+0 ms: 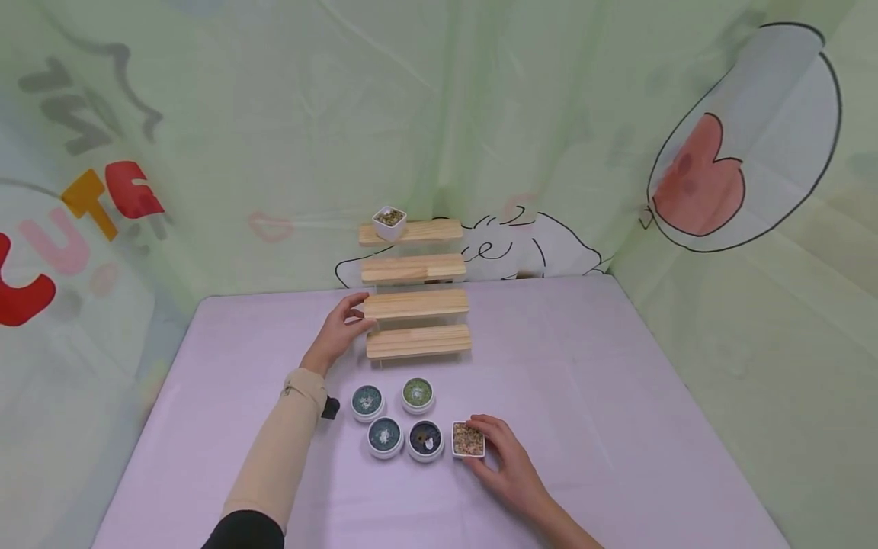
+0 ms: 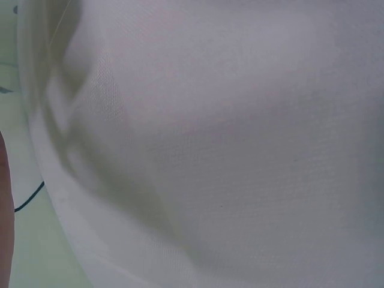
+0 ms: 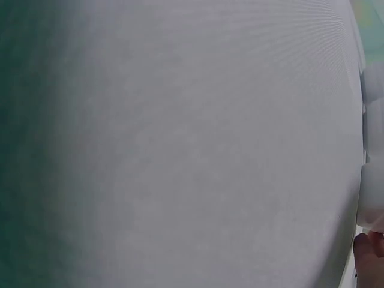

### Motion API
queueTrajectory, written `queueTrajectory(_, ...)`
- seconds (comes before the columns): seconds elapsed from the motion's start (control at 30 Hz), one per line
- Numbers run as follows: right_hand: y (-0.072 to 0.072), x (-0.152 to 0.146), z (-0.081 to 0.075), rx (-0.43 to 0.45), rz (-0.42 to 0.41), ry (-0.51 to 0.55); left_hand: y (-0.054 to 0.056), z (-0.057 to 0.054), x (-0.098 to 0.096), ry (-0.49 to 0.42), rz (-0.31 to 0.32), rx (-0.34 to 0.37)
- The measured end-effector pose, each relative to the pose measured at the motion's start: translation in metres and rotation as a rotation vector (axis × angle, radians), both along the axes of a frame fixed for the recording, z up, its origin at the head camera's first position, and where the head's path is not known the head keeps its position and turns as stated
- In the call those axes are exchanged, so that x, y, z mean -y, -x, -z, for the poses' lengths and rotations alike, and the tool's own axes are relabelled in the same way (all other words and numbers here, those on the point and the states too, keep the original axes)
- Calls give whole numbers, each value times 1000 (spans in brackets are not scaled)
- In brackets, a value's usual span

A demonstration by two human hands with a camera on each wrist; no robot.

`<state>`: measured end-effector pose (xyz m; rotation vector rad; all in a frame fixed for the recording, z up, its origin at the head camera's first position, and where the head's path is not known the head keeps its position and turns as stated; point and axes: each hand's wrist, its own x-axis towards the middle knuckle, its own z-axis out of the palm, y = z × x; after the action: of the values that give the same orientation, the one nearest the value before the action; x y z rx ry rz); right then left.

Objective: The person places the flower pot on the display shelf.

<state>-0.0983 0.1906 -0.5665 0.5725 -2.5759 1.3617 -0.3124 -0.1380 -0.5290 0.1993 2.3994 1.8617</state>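
A tiered wooden stand (image 1: pixel 417 305) with several plank steps stands at the back of the table. My left hand (image 1: pixel 336 332) holds its left end, thumb and fingers around the third plank from the top. Near the front, my right hand (image 1: pixel 511 471) grips a small square white pot (image 1: pixel 469 440) filled with tan gravel, thumb and fingers on opposite sides. In the right wrist view, only fingertips (image 3: pixel 366 258) show at the lower right edge. A similar square pot (image 1: pixel 389 219) with speckled filling sits on the top plank's left end.
Several round white pots stand grouped left of the right hand, among them a green-topped one (image 1: pixel 418 393) and a dark-topped one (image 1: pixel 426 440). A lilac cloth (image 1: pixel 583 396) covers the table. Pale green printed curtains (image 1: pixel 309 114) hang behind and at both sides.
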Motion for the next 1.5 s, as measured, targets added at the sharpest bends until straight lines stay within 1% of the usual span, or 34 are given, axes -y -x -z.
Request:
queueTrajectory(0.2,0,0,0,11,11,1,1,-2,0,7,4,-22)
queueTrajectory(0.43,-1,-1,2,2,-9,21,-1,-2,0,10,8,-2)
queueTrajectory(0.67,0,-1,3,9,-22,36,-1,-2,1,6,3,0)
queueTrajectory(0.8,-1,0,1,37,-7,42,-1,-2,0,11,2,-2)
queueTrajectory(1.0,-2,2,-1,102,30,55,-1,-1,1,21,-3,0)
queueTrajectory(1.1,-1,4,-3,129,27,99,-1,-2,1,27,0,-6)
queueTrajectory(1.3,4,6,-6,178,6,223,-2,-4,1,25,5,-6)
queueTrajectory(1.4,7,6,-9,186,9,239,-2,-4,1,26,6,-5)
queueTrajectory(1.5,11,6,-10,180,17,230,-2,-3,1,25,6,-2)
